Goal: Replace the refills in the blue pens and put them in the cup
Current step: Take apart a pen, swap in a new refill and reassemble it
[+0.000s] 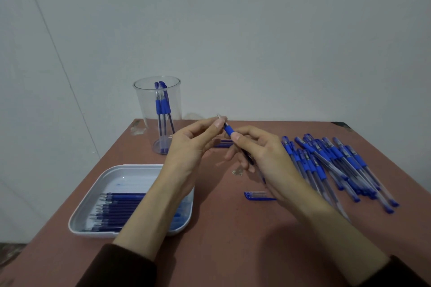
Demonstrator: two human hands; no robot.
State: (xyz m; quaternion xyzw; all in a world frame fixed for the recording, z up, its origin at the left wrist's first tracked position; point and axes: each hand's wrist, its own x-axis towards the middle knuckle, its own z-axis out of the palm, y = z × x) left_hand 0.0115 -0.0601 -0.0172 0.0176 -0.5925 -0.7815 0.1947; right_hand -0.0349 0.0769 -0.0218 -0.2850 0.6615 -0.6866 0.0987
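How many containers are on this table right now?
2. The clear cup stands at the far left, blue pens inside; the white tray holding refills lies nearer, partly behind the left forearm. No others show.

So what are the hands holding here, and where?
One blue pen: left hand pinches its tip end, right hand grips the barrel below the grip.

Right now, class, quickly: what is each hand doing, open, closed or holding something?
Left hand: closed, fingers pinching the tip end of the blue plastic pen.
Right hand: closed, gripping the same pen's barrel.
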